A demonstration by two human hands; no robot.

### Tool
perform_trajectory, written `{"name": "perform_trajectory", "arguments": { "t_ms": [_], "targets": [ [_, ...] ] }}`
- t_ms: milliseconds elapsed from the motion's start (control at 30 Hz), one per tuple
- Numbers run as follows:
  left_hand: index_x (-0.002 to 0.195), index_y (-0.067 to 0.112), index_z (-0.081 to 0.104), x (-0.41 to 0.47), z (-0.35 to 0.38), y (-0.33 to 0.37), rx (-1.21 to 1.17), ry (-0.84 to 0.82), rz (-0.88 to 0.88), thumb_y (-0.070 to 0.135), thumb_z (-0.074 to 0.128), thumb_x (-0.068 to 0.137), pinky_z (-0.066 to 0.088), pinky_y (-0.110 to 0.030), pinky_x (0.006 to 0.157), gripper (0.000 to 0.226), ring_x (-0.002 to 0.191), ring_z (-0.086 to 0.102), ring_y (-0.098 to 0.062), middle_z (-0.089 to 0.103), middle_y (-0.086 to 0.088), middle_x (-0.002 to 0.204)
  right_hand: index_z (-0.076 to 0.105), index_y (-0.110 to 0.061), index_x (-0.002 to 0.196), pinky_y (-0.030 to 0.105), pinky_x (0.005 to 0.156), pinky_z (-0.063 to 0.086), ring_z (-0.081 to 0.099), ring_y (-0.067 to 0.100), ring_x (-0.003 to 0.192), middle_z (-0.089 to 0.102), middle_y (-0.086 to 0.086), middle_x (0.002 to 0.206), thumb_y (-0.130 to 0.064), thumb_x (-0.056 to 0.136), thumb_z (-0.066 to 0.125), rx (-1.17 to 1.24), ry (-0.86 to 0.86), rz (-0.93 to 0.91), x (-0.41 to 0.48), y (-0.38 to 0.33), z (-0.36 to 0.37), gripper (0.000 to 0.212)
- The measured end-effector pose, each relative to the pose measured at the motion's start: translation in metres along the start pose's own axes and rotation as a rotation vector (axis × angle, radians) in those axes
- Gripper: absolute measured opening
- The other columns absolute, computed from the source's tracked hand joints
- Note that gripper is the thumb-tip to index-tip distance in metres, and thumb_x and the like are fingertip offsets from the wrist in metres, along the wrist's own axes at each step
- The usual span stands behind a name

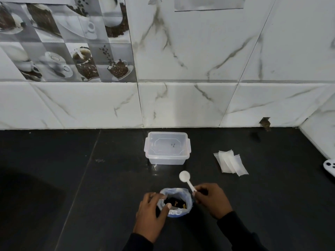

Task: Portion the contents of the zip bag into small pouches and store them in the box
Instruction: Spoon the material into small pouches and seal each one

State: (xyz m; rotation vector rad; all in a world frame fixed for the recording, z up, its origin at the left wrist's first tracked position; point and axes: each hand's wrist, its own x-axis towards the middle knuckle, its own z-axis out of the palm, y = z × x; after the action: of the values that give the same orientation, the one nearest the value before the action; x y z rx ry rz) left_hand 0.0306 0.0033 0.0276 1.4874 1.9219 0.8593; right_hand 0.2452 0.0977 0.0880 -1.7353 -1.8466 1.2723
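An open zip bag (178,193) with dark contents stands on the black counter near the front. My left hand (151,212) grips the bag's left rim. My right hand (211,200) pinches the handle of a white plastic spoon (184,176), whose empty bowl points up and away above the bag's right edge. A clear plastic box (167,148) with its lid on sits behind the bag, near the wall. Several small white pouches (230,162) lie fanned out flat to the right of the box.
The black counter (90,178) meets a white marble-tiled wall (181,105) at the back and on the right. A white object (329,169) pokes in at the right edge. A dark shadowed area lies at the front left.
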Motion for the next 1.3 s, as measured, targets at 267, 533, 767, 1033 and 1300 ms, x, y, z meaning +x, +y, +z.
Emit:
{"name": "perform_trajectory", "arguments": {
  "t_ms": [267,533,767,1033,1300],
  "targets": [
    [0.106,0.036,0.068,0.002,0.000,0.001,-0.035,-0.024,-0.051,0.038,0.063,0.091,0.042,-0.019,0.091,0.016,0.108,0.053,0.000,0.048,0.015,0.117,0.066,-0.025,0.074,0.017,0.067,0.043,0.064,0.006,0.078,0.063,-0.008,0.080,-0.028,0.085,0.065,-0.362,-0.039,-0.057,-0.012,-0.008,0.025,0.011],
    [0.082,0.021,0.075,0.018,0.007,0.013,-0.002,-0.136,-0.194,0.026,0.059,0.090,0.049,-0.028,0.083,0.018,0.092,0.058,-0.012,0.062,0.004,0.087,0.060,-0.012,0.123,0.033,0.086,0.045,0.061,0.031,0.110,0.055,0.008,0.132,-0.020,0.093,0.048,-0.667,-0.110,-0.136,-0.006,-0.019,0.058,0.033],
    [0.097,0.021,0.076,0.022,0.014,0.012,-0.110,-0.102,-0.244,-0.003,0.060,0.082,0.045,-0.004,0.077,0.033,0.093,0.065,-0.005,0.069,0.011,0.094,0.057,-0.011,0.126,0.033,0.088,0.045,0.060,0.031,0.112,0.052,0.010,0.134,-0.023,0.099,0.046,-0.662,-0.131,-0.120,-0.004,-0.017,0.067,0.031],
    [0.100,0.025,0.073,0.026,0.019,0.030,-0.277,-0.070,-0.071,-0.002,0.067,0.081,0.048,-0.008,0.079,0.034,0.094,0.064,0.011,0.072,0.016,0.096,0.057,-0.018,0.047,0.018,0.052,0.043,0.051,0.002,0.047,0.055,-0.002,0.049,-0.018,0.079,0.070,-0.045,-0.061,0.137,0.005,0.001,0.049,0.035],
    [0.101,0.032,0.070,0.026,0.018,0.027,-0.279,-0.035,-0.095,-0.003,0.066,0.080,0.047,-0.007,0.080,0.041,0.093,0.063,0.008,0.069,0.011,0.101,0.069,0.005,0.068,0.027,0.049,0.051,0.049,0.015,0.045,0.052,0.012,0.057,0.008,0.082,0.064,0.646,-0.065,0.500,0.009,0.016,0.033,0.014]
  ]
}}
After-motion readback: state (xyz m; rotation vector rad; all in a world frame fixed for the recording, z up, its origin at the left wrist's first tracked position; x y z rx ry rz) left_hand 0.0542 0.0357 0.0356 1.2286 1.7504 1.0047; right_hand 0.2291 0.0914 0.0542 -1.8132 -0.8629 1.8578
